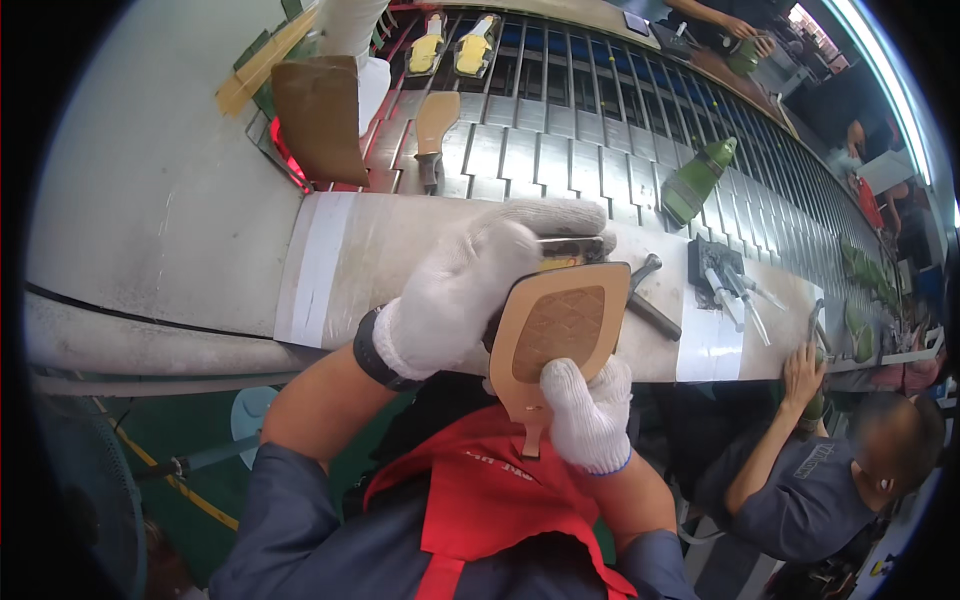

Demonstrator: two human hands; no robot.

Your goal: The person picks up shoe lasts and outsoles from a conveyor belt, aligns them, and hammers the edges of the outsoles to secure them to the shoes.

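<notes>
My right hand (590,415), in a white knit glove, pinches the edge of a tan shoe sole (600,340), thumb on its face. The sole has a brown textured panel in its broad part and a narrow end pointing toward me. My left hand (455,285), gloved too, wraps round a shoe (560,265) behind the sole. Only a dark edge and a yellow patch of it show; the sole hides the rest. Both pieces are above the near edge of the worktop, overlapping in view; whether they touch I cannot tell.
A hammer (655,312) and a dark block (708,262) with brushes lie right on the worktop (400,225). The roller conveyor (580,150) carries a heeled sole (436,125), two yellow-bottomed shoes (425,52) and a green shoe (697,182). A co-worker (800,480) sits at right.
</notes>
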